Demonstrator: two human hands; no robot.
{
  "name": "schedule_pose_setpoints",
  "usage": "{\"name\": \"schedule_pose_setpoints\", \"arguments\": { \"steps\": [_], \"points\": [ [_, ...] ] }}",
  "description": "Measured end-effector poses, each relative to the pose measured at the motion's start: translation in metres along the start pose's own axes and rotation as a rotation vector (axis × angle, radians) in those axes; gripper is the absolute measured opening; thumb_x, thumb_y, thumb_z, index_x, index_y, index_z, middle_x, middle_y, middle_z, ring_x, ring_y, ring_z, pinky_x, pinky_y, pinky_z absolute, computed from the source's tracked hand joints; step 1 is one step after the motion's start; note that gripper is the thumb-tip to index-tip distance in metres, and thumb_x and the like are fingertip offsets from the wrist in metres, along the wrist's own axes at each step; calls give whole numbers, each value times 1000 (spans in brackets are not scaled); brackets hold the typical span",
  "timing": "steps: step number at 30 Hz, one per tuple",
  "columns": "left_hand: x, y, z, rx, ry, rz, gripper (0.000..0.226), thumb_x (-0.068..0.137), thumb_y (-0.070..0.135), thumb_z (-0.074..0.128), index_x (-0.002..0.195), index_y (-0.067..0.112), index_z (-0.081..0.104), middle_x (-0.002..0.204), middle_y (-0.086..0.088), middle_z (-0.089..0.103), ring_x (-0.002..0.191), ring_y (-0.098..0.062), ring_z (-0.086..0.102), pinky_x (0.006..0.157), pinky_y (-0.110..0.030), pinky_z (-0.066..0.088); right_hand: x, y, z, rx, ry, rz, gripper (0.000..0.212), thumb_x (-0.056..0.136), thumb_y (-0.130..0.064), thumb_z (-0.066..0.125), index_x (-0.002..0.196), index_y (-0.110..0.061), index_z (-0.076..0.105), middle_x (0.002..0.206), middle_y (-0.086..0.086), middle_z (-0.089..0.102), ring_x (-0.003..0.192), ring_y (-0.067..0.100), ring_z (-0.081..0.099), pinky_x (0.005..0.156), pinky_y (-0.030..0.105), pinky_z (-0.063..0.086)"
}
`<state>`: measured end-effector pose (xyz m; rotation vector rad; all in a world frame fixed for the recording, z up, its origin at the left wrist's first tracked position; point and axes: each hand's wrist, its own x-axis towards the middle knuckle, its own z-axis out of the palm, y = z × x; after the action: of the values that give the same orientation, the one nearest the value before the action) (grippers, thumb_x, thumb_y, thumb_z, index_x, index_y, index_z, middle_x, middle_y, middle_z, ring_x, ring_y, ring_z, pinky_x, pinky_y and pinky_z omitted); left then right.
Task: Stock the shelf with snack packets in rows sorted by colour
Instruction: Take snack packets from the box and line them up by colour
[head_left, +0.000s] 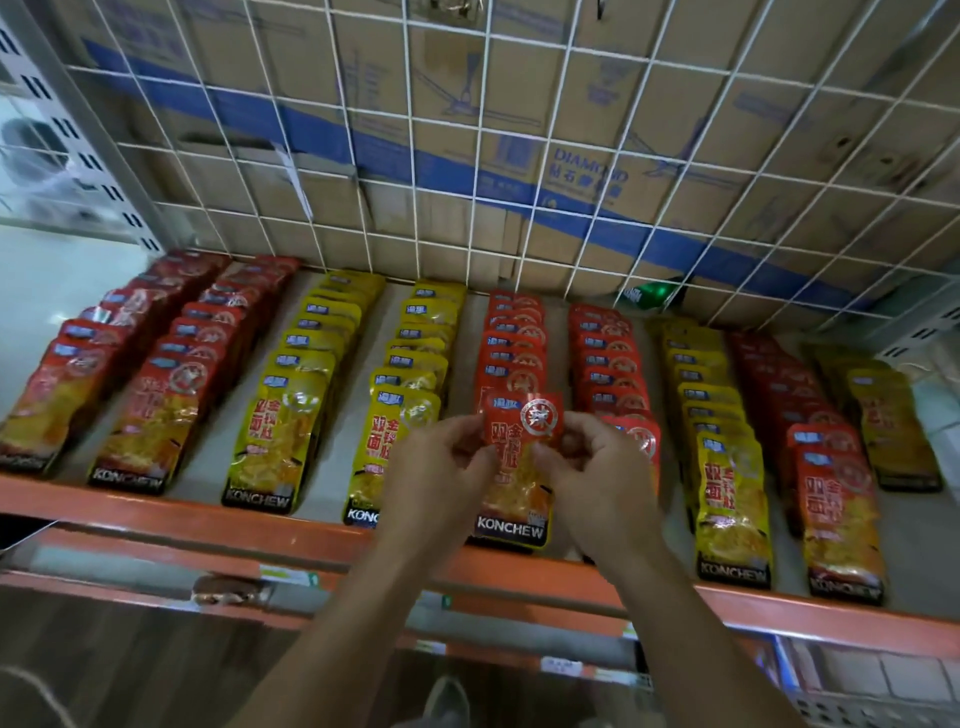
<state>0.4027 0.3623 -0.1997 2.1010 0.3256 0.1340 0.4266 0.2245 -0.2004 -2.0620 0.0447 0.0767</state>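
A red snack packet (521, 457) stands at the front of a red row in the middle of the shelf (291, 530). My left hand (441, 467) pinches its upper left edge and my right hand (587, 467) pinches its upper right edge. Rows of packets run front to back: two red rows (156, 374) at the left, two yellow rows (311, 384), two red rows (608, 358) in the middle, then a yellow row (727, 467), a red row (831, 499) and a yellow row (893, 431) at the right.
A white wire grid (519, 156) backs the shelf, with cardboard boxes (571, 171) behind it. A green item (649, 293) lies at the back right. The orange shelf beam runs along the front, with lower shelving (234, 592) beneath it.
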Motion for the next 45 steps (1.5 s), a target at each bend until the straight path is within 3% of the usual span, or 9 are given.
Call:
{"name": "schedule_pose_setpoints", "arguments": {
  "steps": [4, 10, 18, 22, 25, 32, 37, 42, 45],
  "points": [
    [-1, -3, -2, 51, -32, 6, 23, 90, 15, 65, 111, 14, 72, 88, 6, 74, 75, -2, 67, 75, -27, 56, -3, 1, 3, -115, -40, 43, 18, 85, -18, 71, 94, -31, 61, 75, -11, 61, 70, 4, 58, 67, 22, 48],
    [2, -5, -2, 159, -40, 39, 24, 91, 19, 63, 113, 16, 72, 91, 3, 75, 73, -5, 65, 65, -14, 46, -1, -4, 4, -306, -49, 8, 24, 88, -24, 68, 111, -21, 61, 77, -16, 53, 76, 4, 54, 63, 16, 40],
    [4, -6, -2, 146, -32, 23, 23, 90, 21, 62, 110, 16, 72, 86, 5, 72, 70, -3, 62, 59, -7, 41, -4, -8, 8, -403, -9, 21, 25, 93, -47, 54, 93, -22, 57, 79, -10, 59, 69, 6, 55, 54, 17, 37],
    [3, -6, -2, 150, -6, 22, 21, 93, 24, 59, 105, 15, 74, 82, 7, 71, 60, 12, 50, 56, 0, 38, -2, -8, 10, -375, 6, 52, 25, 94, -46, 53, 91, -21, 57, 79, -8, 61, 71, 8, 58, 59, 24, 43],
    [3, -5, -1, 157, -5, 22, 21, 92, 24, 59, 103, 15, 74, 87, 4, 73, 60, 14, 46, 55, 2, 35, -3, -8, 10, -308, 7, 57, 19, 94, -42, 56, 92, -23, 57, 78, -14, 57, 69, 0, 55, 59, 17, 43],
    [5, -1, -3, 100, -8, -15, 17, 93, 23, 60, 99, 13, 73, 78, 12, 68, 70, 1, 61, 61, -13, 46, -10, -11, 6, -165, 45, 7, 9, 93, -36, 59, 91, -28, 56, 79, -20, 56, 73, -6, 55, 58, 7, 40],
    [6, 16, 10, -75, -44, 19, 12, 92, 23, 63, 97, 17, 72, 78, 10, 70, 73, -5, 67, 71, -39, 59, -8, -9, -19, -3, 153, -37, 2, 90, -29, 64, 89, -28, 62, 75, -16, 62, 74, -7, 59, 60, 9, 44],
    [3, 35, 40, -92, -139, 28, 9, 91, 24, 64, 89, 23, 72, 79, 8, 72, 75, -7, 68, 73, -39, 58, -7, 9, -51, 8, 222, 14, 12, 89, -23, 67, 90, -33, 60, 70, -10, 60, 64, -2, 55, 55, 10, 43],
    [-1, 41, 53, -54, -204, 23, 16, 93, 24, 62, 100, 17, 74, 90, 4, 73, 82, -9, 67, 77, -37, 58, -10, 21, -64, -43, 226, 74, 9, 88, -27, 68, 86, -32, 61, 67, -8, 61, 60, 0, 56, 53, 11, 43]
  ]
}}
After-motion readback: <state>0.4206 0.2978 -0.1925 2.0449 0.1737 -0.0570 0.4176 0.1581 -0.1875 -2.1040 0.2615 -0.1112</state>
